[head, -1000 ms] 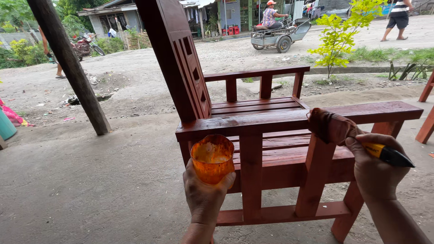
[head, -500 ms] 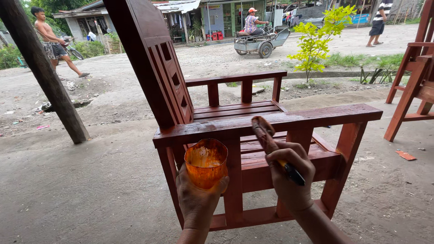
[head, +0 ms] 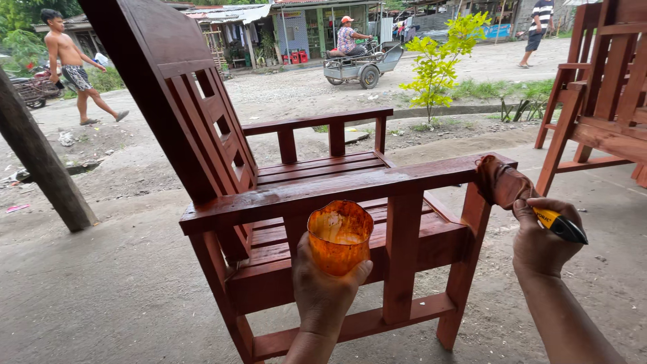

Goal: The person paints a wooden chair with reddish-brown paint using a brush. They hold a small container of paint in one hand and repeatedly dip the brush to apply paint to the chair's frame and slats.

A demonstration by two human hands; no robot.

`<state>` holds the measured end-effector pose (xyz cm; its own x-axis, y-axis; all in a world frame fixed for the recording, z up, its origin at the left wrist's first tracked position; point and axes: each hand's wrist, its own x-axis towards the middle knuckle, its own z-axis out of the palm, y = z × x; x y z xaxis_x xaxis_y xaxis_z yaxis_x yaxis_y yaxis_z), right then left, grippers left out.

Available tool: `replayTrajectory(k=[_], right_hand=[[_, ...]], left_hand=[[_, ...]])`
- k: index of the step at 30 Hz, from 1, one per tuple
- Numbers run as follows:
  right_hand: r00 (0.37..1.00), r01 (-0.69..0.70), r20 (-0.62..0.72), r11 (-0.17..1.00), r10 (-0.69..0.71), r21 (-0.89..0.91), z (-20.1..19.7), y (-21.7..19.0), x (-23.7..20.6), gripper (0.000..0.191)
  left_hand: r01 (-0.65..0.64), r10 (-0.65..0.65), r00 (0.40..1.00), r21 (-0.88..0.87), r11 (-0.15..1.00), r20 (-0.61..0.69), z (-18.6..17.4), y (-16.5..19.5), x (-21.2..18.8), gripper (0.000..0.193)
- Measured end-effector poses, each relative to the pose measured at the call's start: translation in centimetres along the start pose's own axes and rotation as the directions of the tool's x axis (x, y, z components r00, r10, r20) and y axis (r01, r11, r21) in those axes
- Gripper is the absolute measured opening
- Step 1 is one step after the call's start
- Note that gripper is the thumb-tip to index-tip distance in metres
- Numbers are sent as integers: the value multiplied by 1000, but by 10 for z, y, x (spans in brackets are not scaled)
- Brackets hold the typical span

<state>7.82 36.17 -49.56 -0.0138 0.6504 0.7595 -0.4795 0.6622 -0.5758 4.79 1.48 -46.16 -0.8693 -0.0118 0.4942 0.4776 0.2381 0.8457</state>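
Observation:
A red-brown wooden armchair with a slatted back and seat stands in front of me on the concrete. My left hand holds up an orange-stained plastic cup in front of the near armrest. My right hand grips a paintbrush with a yellow and black handle. Its stained bristles rest against the front end of the near armrest, which looks wet and glossy.
Another red wooden chair frame stands at the right. A leaning wooden post rises at the left. Beyond lie a dirt road, a small leafy sapling, a person on a three-wheeled cart and walking people.
My right hand has slid the brush from the middle of the armrest out to its front end at the right. The cup hand has stayed in place. My view shifted a little.

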Motion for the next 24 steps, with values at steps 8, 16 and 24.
replayTrajectory(k=[8, 16, 24], right_hand=[[999, 31, -37, 991, -36, -128, 0, -5, 6, 19], [997, -29, -75, 996, 22, -89, -9, 4, 20, 18], [992, 102, 86, 980, -88, -174, 22, -11, -2, 16]], left_hand=[[45, -44, 998, -10, 999, 36, 35, 12, -4, 97], [60, -58, 996, -24, 998, 62, 36, 5, -3, 95], [162, -167, 981, 62, 985, 94, 27, -8, -5, 99]])
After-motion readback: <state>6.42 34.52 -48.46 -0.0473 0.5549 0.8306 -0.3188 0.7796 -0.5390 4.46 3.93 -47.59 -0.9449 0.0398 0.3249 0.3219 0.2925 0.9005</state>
